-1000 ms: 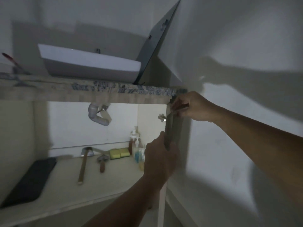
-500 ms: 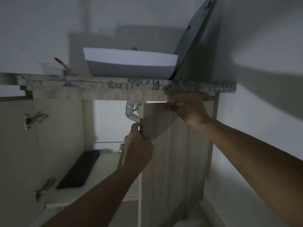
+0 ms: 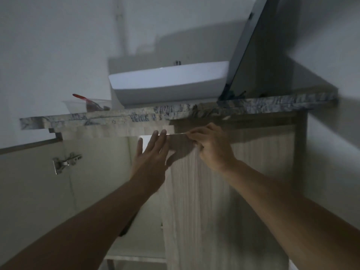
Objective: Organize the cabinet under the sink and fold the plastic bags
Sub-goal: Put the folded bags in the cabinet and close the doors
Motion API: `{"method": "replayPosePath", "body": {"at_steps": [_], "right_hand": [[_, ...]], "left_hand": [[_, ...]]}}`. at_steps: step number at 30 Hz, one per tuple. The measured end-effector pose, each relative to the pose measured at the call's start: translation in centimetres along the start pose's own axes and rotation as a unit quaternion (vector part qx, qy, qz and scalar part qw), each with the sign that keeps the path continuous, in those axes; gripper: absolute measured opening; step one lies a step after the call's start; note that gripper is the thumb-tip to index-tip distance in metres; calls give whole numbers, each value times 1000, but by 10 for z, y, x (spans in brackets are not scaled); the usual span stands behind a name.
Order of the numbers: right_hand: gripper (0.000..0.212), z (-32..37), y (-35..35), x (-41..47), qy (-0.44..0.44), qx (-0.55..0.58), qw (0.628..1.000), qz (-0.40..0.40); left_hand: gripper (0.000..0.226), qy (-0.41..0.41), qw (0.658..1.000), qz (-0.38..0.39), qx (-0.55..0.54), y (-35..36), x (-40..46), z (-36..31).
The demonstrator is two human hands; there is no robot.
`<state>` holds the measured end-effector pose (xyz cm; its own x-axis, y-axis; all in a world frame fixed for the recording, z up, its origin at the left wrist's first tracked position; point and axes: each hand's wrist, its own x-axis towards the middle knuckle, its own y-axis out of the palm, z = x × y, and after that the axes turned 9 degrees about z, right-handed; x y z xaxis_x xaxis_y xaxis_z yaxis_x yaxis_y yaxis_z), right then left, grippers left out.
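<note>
The right hand (image 3: 211,148) is pinching the top edge of the door (image 3: 224,182), its grip clenched on the thin panel, while the left hand (image 3: 151,155) is lying flat and released against the door's free edge. Fingers are risking a pinch if the door is swinging shut under the desk (image 3: 272,104). The cabinet (image 3: 97,172) sits directly beneath: ribbed pale wood grain, veined marble slab, smooth rounded white sink (image 3: 167,82), metal hinge (image 3: 65,162).
</note>
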<state>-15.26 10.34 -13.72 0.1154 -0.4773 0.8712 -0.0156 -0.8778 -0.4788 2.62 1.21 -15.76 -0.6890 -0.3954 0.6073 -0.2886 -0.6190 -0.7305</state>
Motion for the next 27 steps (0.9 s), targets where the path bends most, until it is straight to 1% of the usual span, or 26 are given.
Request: {"method": "replayPosePath", "body": {"at_steps": [1, 2, 3, 5, 6, 9, 12, 14, 17, 19, 22, 24, 27], "right_hand": [[16, -2, 5, 1, -3, -16, 1000, -4], [18, -7, 11, 3, -5, -26, 1000, -5], [25, -10, 15, 5, -2, -30, 1000, 2], [37, -19, 24, 8, 0, -34, 999, 16], [39, -23, 28, 8, 0, -37, 999, 21], [30, -23, 33, 8, 7, -41, 999, 24], [18, -17, 31, 6, 44, 1, 999, 7], [21, -15, 30, 7, 64, 9, 998, -8], [31, -19, 33, 14, 57, -78, 995, -1], [28, -18, 32, 16, 67, -88, 993, 34], [16, -7, 23, 21, 108, -116, 981, 110], [12, 5, 17, 30, 136, -136, 969, 158], [12, 32, 21, 41, 119, -131, 970, 166]], "left_hand": [[86, -9, 999, 42, -7, 2, 5, -1], [90, -20, 997, 77, -11, 3, 10, -3], [92, -30, 994, 101, -10, 4, 14, -4], [96, -42, 992, 122, -17, 7, 21, -8], [97, -45, 990, 132, -25, 10, 23, -10], [102, -43, 981, 187, -33, 18, 26, -12], [102, -33, 966, 250, -59, 19, 29, -17], [102, -30, 960, 267, -83, 20, 32, -18], [104, -22, 955, 280, -98, 18, 33, -13], [101, -14, 949, 294, -113, 11, 33, -9], [84, -6, 946, 305, -114, -4, 26, 1], [73, -20, 941, 315, -120, -10, 14, 15], [68, -72, 927, 335, -154, -19, -16, 52]]}}
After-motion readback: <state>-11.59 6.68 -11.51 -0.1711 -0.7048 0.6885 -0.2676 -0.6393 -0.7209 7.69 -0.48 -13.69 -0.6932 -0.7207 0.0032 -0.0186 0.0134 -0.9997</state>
